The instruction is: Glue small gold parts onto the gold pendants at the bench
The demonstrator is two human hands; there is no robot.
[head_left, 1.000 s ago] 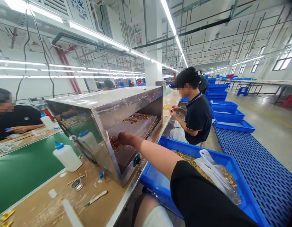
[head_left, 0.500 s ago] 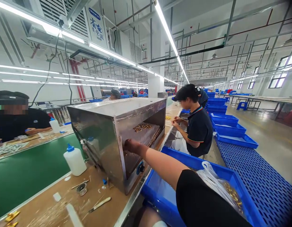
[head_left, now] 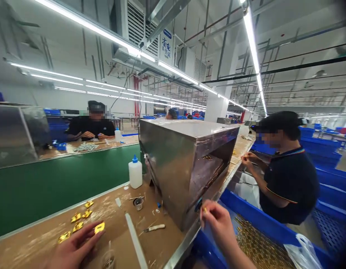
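Observation:
Low over the bench, my left hand (head_left: 74,244) pinches a shiny gold metal piece (head_left: 99,228) with an opening in its middle. Several similar gold pieces (head_left: 77,226) lie on the brown bench top just beyond it. My right hand (head_left: 219,222) is in front of the metal box (head_left: 170,164), above the bench edge, its fingertips closed on a small gold part (head_left: 205,210) whose exact shape is too small to make out. More gold parts (head_left: 207,157) rest inside the open-fronted box.
A white bottle with a blue cap (head_left: 135,173) stands left of the box. A small cup (head_left: 138,203), a white-handled tool (head_left: 154,228) and a pale strip (head_left: 136,241) lie on the bench. At right, a blue bin (head_left: 231,200) holds many small metal parts (head_left: 256,239); a co-worker (head_left: 290,179) sits beyond.
My right hand has come out of the metal box with a small gold part. My left hand has come into view holding a gold piece. The view has turned left.

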